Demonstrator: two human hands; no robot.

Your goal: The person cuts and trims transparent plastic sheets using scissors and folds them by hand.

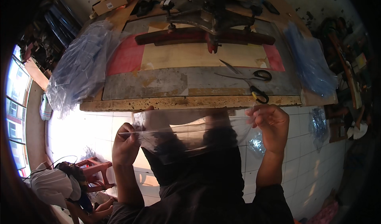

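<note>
A thin, see-through plastic sheet [190, 131] is stretched between my hands in front of the bench's near edge; whether it is one layer or a bag I cannot tell. Its left end is pinched by my closed left hand [126, 146], thumb against the fingers. At the right end, my right hand [272, 125] grips the gathered edge between thumb and fingertips. Scissors with black and yellow handles [262, 75] lie spread on the bench just beyond my right hand.
Ahead stands a press with a long dark red bar [174, 37] over the bench [147, 83]. Piles of clear plastic lie at left [79, 61] and right [311, 63]. At lower left, a person in a white head covering [49, 184] is near a red stool [95, 172].
</note>
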